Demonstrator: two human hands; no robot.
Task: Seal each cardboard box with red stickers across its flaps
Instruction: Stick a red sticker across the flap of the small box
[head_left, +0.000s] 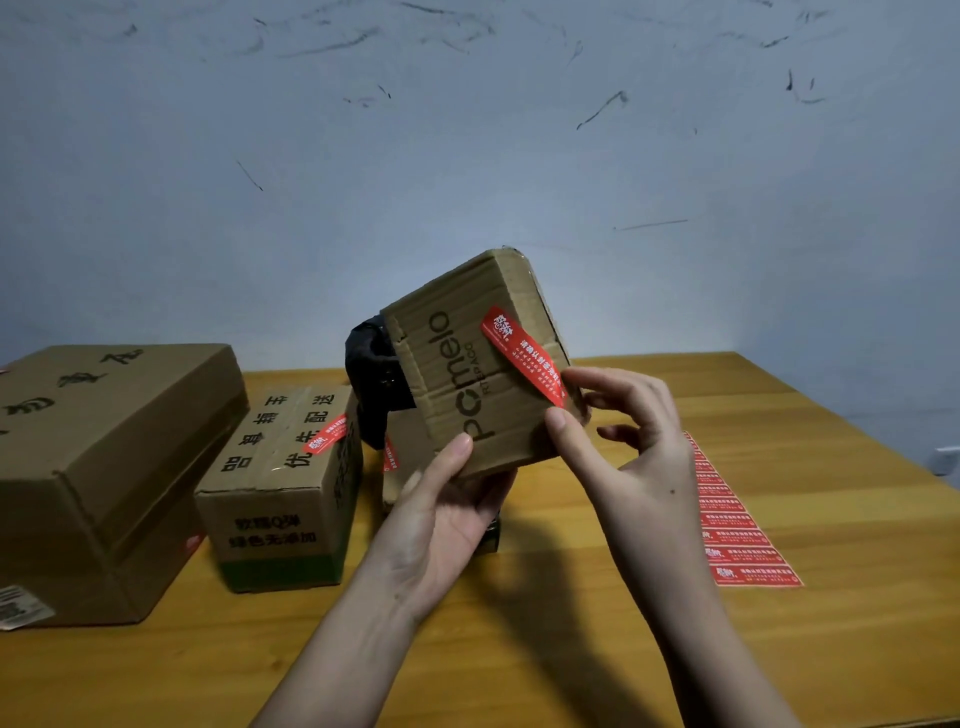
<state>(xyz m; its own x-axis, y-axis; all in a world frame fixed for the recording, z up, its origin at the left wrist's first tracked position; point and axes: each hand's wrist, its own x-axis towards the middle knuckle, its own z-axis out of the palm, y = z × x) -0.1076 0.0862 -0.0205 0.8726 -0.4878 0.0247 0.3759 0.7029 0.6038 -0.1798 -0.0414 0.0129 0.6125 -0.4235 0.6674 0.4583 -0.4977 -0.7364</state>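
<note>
**Sticker going onto the small box**

A wooden table (571, 649) sits against a pale, scuffed wall (467, 130). Nearest me, my left hand (441, 525) cups the small box (467, 384) from below, thumb pressed on its printed face, fingers wrapped underneath, so the box is lifted off the table and tilted toward me. My right hand (634, 447) is at the box's right edge, thumb and forefinger pinched on the lower end of a red sticker (522, 353); the other fingers are loosely curled. The sticker runs slantwise across the face of the box, its upper end stuck near the top edge.

To my right, flat on the table, lies a strip of red stickers (743, 530). To my left stand a medium box (285, 483) with a red sticker on its top and a large box (104, 457) beside it. Behind the lifted box is a black bag (371, 384), and below it another box I can only partly see.
</note>
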